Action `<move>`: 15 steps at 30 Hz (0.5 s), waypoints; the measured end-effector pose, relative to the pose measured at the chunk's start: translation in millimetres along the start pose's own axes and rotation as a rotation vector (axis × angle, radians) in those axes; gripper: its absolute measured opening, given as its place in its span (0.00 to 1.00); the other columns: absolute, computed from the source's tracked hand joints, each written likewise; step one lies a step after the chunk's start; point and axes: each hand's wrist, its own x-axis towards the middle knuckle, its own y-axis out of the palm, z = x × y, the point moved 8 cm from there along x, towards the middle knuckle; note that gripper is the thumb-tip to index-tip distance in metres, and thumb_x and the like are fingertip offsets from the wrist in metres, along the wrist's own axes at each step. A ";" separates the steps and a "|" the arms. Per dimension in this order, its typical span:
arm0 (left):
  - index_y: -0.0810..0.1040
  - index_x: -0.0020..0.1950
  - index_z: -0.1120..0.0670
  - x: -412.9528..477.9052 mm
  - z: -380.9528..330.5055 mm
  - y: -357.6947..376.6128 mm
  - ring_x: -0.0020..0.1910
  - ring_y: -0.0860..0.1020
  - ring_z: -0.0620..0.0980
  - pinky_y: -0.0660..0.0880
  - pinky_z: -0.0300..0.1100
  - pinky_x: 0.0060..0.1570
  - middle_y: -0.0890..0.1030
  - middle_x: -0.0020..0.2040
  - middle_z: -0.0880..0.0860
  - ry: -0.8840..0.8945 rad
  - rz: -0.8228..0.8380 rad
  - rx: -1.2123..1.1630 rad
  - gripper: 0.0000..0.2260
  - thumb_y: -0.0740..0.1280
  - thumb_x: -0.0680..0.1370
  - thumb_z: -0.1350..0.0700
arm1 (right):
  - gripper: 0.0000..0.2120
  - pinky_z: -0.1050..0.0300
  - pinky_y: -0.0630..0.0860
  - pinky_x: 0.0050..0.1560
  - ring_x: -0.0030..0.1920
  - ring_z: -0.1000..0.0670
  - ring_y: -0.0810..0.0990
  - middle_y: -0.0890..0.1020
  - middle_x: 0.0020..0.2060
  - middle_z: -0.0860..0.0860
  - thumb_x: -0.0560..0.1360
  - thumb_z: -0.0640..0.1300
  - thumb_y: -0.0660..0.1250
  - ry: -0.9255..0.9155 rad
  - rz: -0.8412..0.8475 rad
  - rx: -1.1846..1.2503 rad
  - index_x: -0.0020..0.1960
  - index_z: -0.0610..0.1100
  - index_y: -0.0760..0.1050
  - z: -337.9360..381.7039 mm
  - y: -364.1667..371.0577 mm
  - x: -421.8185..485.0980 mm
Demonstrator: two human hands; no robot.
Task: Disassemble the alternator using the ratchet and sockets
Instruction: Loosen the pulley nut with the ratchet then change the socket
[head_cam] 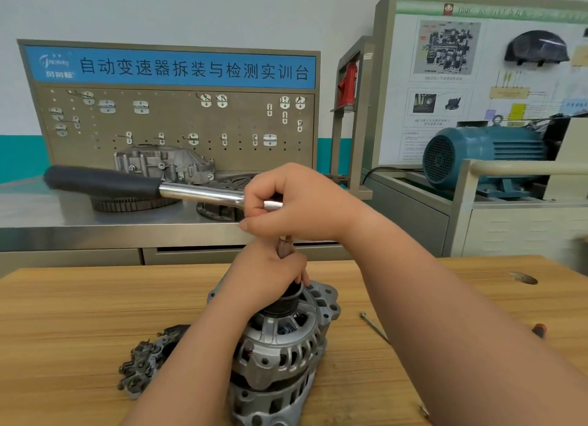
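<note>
Cast aluminium everywhere on this alternator: dull grey, ribbed, slotted, showing a bit of copper winding through the vents. Standing on end roughly mid wooden tabletop, black grooved pulley facing up.

Pretty sure about the step: cracking the pulley nut. Got the left grip wrapped round the pulley, presumably to stop the spinning. Got the right grip closed over the head of the ratchet, pushing it down onto the socket. Can only make out a short brownish stub of that socket between the two grips, maybe rusty. Can't see the nut at all.

Worth noting the ratchet itself: polished chrome shank running out to the left, then a fat matte black handle, rubbery by the look, hanging in the air unheld.

Next move, at a guess: slide the right grip out to that handle for proper leverage, then swing while clamping the pulley hard. Smooth metal in a bare palm though, so expect slip with a stubborn nut.

Also on the tabletop: a dark, jagged, grimy piece already off, just left of the alternator (rectifier maybe?), plus a thin steel screwdriver well off to the right, red handle end mostly hidden behind the forearm.
</note>
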 end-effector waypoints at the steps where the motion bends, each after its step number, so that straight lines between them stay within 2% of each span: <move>1: 0.72 0.29 0.57 -0.9 -2.3 0.1 0.31 0.78 0.37 0.70 0.41 0.37 0.84 0.32 0.48 0.005 -0.009 0.018 0.13 0.63 0.75 0.62 | 0.16 0.48 0.76 0.45 0.35 0.49 0.74 0.73 0.29 0.53 0.73 0.37 0.70 0.031 -0.055 -0.019 0.30 0.46 0.68 -3.7 -1.3 -0.7; 3: 0.72 0.28 0.53 -2.4 -7.1 -1.2 0.26 0.75 0.36 0.68 0.39 0.31 0.80 0.26 0.44 0.030 -0.036 0.055 0.15 0.62 0.75 0.62 | 0.17 0.53 0.75 0.41 0.35 0.53 0.73 0.73 0.29 0.54 0.74 0.41 0.68 0.136 -0.216 -0.182 0.30 0.49 0.66 -9.8 -4.8 -3.3; 5: 0.70 0.22 0.50 -3.0 -9.3 -3.5 0.23 0.72 0.37 0.60 0.31 0.23 0.73 0.19 0.44 0.032 -0.064 0.127 0.20 0.59 0.74 0.64 | 0.13 0.53 0.73 0.36 0.37 0.48 0.76 0.74 0.32 0.52 0.77 0.43 0.64 0.243 -0.325 -0.436 0.35 0.49 0.67 -8.8 -3.4 -3.8; 6: 0.68 0.22 0.51 -2.9 -9.6 -4.4 0.24 0.70 0.41 0.59 0.33 0.22 0.70 0.20 0.47 0.025 -0.077 0.184 0.20 0.59 0.74 0.64 | 0.09 0.54 0.69 0.32 0.38 0.45 0.75 0.73 0.34 0.50 0.78 0.42 0.62 0.293 -0.346 -0.521 0.39 0.49 0.68 -9.5 -2.7 -2.9; 8: 0.63 0.27 0.54 -3.9 -9.0 -6.5 0.25 0.66 0.44 0.57 0.35 0.24 0.68 0.23 0.49 0.017 -0.110 0.216 0.15 0.59 0.74 0.64 | 0.05 0.56 0.63 0.29 0.39 0.43 0.72 0.70 0.33 0.49 0.77 0.40 0.61 0.391 -0.330 -0.564 0.43 0.47 0.68 -14.0 -5.2 -1.7; 11: 0.64 0.30 0.58 -4.7 -7.8 -3.8 0.23 0.72 0.38 0.62 0.31 0.22 0.72 0.20 0.45 0.039 -0.082 0.103 0.13 0.63 0.74 0.62 | 0.08 0.52 0.72 0.35 0.41 0.44 0.76 0.74 0.35 0.50 0.73 0.38 0.63 0.367 -0.217 -0.489 0.39 0.48 0.68 -16.6 -5.1 0.4; 12: 0.67 0.30 0.60 -4.9 -7.9 -2.8 0.23 0.73 0.37 0.64 0.32 0.24 0.74 0.21 0.43 0.041 -0.054 0.076 0.13 0.65 0.74 0.61 | 0.10 0.52 0.75 0.37 0.41 0.45 0.77 0.75 0.35 0.51 0.72 0.36 0.63 0.318 -0.184 -0.443 0.37 0.49 0.68 -13.4 -4.5 0.7; 14: 0.77 0.32 0.57 -3.8 -5.0 -0.4 0.31 0.79 0.43 0.76 0.46 0.37 0.81 0.28 0.45 0.044 0.025 0.018 0.11 0.67 0.72 0.54 | 0.13 0.54 0.73 0.38 0.40 0.48 0.76 0.75 0.33 0.54 0.68 0.33 0.62 0.214 -0.138 -0.365 0.33 0.50 0.67 -5.6 -2.5 0.5; 15: 0.81 0.35 0.54 -4.2 -4.2 -0.2 0.37 0.81 0.47 0.77 0.52 0.45 0.83 0.33 0.47 0.040 0.061 -0.011 0.09 0.67 0.71 0.51 | 0.14 0.55 0.72 0.37 0.39 0.49 0.75 0.74 0.31 0.54 0.66 0.32 0.62 0.168 -0.123 -0.342 0.32 0.50 0.66 -1.8 -1.1 0.4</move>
